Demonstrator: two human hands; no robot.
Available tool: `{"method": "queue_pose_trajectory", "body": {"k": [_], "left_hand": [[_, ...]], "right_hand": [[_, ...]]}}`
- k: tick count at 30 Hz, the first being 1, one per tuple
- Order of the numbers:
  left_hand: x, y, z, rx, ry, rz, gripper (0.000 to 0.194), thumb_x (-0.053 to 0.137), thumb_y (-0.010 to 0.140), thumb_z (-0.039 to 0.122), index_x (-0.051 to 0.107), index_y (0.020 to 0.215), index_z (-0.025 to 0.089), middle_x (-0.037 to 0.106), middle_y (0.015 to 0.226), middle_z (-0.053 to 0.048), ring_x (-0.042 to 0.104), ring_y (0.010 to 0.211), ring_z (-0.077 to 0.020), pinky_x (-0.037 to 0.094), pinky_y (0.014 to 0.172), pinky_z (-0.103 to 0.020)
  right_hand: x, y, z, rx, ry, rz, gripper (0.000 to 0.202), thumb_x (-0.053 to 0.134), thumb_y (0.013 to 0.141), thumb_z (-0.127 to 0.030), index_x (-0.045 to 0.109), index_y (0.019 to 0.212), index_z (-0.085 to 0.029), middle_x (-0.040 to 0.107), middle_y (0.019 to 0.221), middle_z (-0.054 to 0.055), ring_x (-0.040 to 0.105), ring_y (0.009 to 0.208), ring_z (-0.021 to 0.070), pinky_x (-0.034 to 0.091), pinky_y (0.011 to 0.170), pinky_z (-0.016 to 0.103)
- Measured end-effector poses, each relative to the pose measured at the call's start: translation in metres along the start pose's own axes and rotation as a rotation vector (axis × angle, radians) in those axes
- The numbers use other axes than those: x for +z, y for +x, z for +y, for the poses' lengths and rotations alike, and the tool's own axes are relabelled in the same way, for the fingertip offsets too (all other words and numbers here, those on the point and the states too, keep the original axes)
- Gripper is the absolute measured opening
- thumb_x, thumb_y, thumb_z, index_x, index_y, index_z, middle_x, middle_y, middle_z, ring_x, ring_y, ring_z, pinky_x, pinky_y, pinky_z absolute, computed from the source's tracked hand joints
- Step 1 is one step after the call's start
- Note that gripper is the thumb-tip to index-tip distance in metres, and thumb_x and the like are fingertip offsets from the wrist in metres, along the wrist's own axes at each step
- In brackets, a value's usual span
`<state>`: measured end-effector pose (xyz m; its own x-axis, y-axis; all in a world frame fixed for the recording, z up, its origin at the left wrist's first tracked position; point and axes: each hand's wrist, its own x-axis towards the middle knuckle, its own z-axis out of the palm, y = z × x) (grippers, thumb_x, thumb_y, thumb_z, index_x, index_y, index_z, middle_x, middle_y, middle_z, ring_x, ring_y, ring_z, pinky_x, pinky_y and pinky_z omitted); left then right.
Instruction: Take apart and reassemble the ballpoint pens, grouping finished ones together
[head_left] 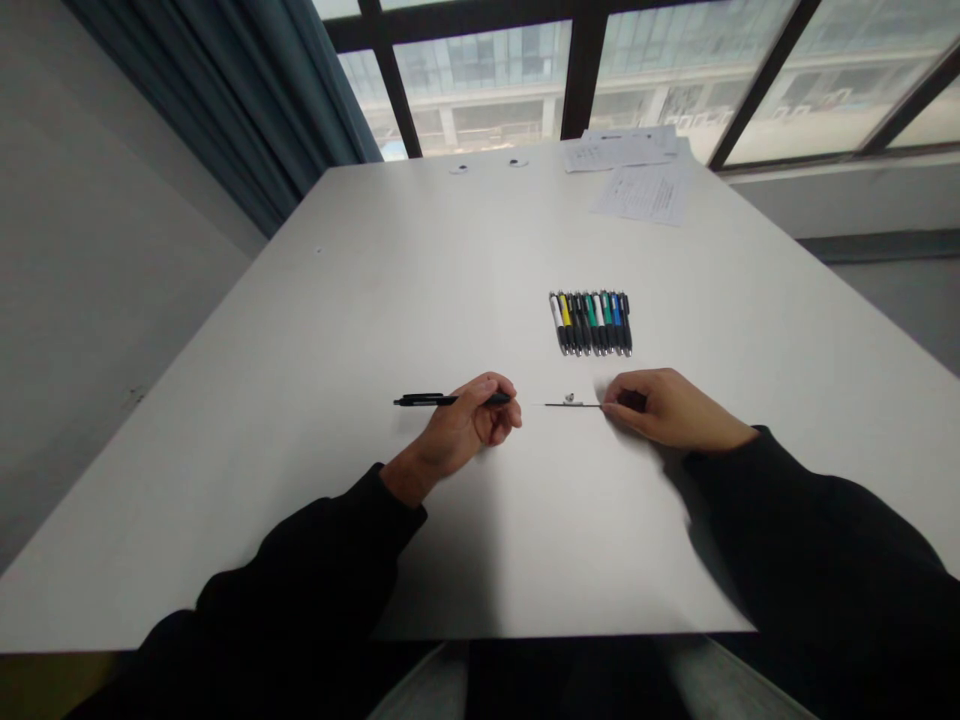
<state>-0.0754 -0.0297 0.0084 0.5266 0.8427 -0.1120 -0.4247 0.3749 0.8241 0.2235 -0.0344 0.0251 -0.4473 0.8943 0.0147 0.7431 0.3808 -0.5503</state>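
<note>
A black pen barrel lies across my left hand, whose fingers are closed on it, its front end pointing right. Between the thumb and fingertips of my right hand is one end of a thin dark pen refill. The refill points left toward the barrel, with a gap between them. Just behind the refill are small metallic parts, too small to make out well. Beyond them lies a row of several pens with white, yellow, green, blue and black barrels, side by side.
The white table spans the view. Papers lie at its far right edge, and two small dark-centred items sit at the far edge. A blue curtain hangs at the left, beside windows behind the table.
</note>
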Motion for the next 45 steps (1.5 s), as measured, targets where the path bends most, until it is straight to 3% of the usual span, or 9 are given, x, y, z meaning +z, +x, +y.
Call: {"method": "queue_pose_trajectory", "body": {"k": [7, 12, 16, 22, 27, 31, 35, 39, 45], "left_hand": [[0.002, -0.001, 0.001, 0.005, 0.027, 0.004, 0.035, 0.069, 0.087, 0.048, 0.057, 0.095, 0.016, 0.069, 0.071, -0.003, 0.054, 0.046, -0.009, 0.033, 0.043, -0.019], [0.014, 0.0, -0.005, 0.013, 0.065, -0.054, 0.044, 0.067, 0.089, 0.057, 0.046, 0.099, 0.02, 0.07, 0.074, -0.001, 0.048, 0.04, -0.0066, 0.029, 0.04, -0.019], [0.022, -0.003, -0.019, 0.021, 0.165, -0.165, 0.052, 0.054, 0.092, 0.071, 0.037, 0.094, 0.022, 0.068, 0.074, 0.001, 0.043, 0.038, -0.0047, 0.026, 0.04, -0.018], [0.023, -0.009, -0.03, -0.003, 0.281, -0.303, 0.055, 0.062, 0.087, 0.07, 0.036, 0.095, 0.022, 0.065, 0.075, 0.001, 0.054, 0.046, -0.0071, 0.036, 0.045, -0.019], [0.019, -0.009, -0.019, -0.022, 0.441, -0.083, 0.045, 0.08, 0.081, 0.049, 0.049, 0.094, 0.019, 0.058, 0.069, 0.005, 0.051, 0.052, -0.007, 0.04, 0.049, -0.019], [0.012, -0.006, -0.013, 0.073, 0.664, 0.11, 0.032, 0.081, 0.08, 0.039, 0.059, 0.089, 0.017, 0.06, 0.072, 0.003, 0.051, 0.056, -0.0079, 0.039, 0.053, -0.021], [0.004, -0.004, -0.014, 0.29, 1.052, 0.087, 0.018, 0.074, 0.086, 0.031, 0.072, 0.097, 0.017, 0.068, 0.087, -0.004, 0.054, 0.065, -0.0118, 0.045, 0.065, -0.026], [-0.004, 0.004, -0.017, 0.536, 1.422, 0.011, 0.018, 0.066, 0.093, 0.023, 0.076, 0.107, 0.019, 0.066, 0.096, -0.008, 0.056, 0.086, -0.0191, 0.047, 0.08, -0.033], [-0.013, 0.013, -0.02, 0.599, 1.572, 0.04, 0.023, 0.064, 0.096, 0.026, 0.075, 0.115, 0.018, 0.062, 0.096, -0.009, 0.053, 0.089, -0.0205, 0.046, 0.081, -0.035]], "right_hand": [[0.0, -0.001, 0.0, -0.005, 0.05, 0.058, 0.019, 0.065, 0.09, -0.034, 0.071, 0.087, -0.017, 0.066, 0.069, 0.003, 0.056, 0.061, 0.0157, 0.042, 0.061, 0.03], [0.013, -0.003, -0.03, 0.02, 0.394, 0.219, 0.03, 0.072, 0.089, -0.048, 0.07, 0.091, -0.018, 0.06, 0.067, 0.001, 0.049, 0.056, 0.013, 0.039, 0.052, 0.027], [0.031, -0.005, -0.062, -0.128, 0.588, 0.13, 0.033, 0.07, 0.092, -0.047, 0.069, 0.109, -0.019, 0.071, 0.089, 0.008, 0.059, 0.064, 0.0141, 0.047, 0.057, 0.028], [0.039, -0.006, -0.074, -0.06, 0.743, 0.047, 0.026, 0.066, 0.096, -0.043, 0.07, 0.097, -0.017, 0.071, 0.069, 0.004, 0.06, 0.059, 0.0137, 0.049, 0.057, 0.027], [0.027, -0.008, -0.054, -0.046, 0.625, 0.023, 0.029, 0.064, 0.097, -0.044, 0.071, 0.09, -0.017, 0.064, 0.063, 0.001, 0.056, 0.054, 0.0121, 0.045, 0.052, 0.025], [0.017, -0.013, -0.023, 0.059, 0.57, 0.066, 0.031, 0.069, 0.092, -0.048, 0.071, 0.091, -0.017, 0.063, 0.063, 0.001, 0.055, 0.054, 0.0137, 0.044, 0.052, 0.027], [0.009, -0.017, -0.005, 0.058, 0.382, 0.042, 0.031, 0.066, 0.093, -0.049, 0.072, 0.093, -0.019, 0.065, 0.068, 0.003, 0.057, 0.06, 0.0164, 0.044, 0.056, 0.029], [0.007, -0.016, -0.006, -0.002, 0.153, 0.077, 0.022, 0.065, 0.094, -0.042, 0.072, 0.092, -0.021, 0.07, 0.076, 0.004, 0.061, 0.066, 0.018, 0.044, 0.063, 0.03], [0.009, -0.013, -0.007, 0.002, 0.051, 0.091, 0.018, 0.065, 0.094, -0.037, 0.071, 0.092, -0.02, 0.07, 0.08, 0.006, 0.061, 0.069, 0.0192, 0.044, 0.066, 0.031]]}}
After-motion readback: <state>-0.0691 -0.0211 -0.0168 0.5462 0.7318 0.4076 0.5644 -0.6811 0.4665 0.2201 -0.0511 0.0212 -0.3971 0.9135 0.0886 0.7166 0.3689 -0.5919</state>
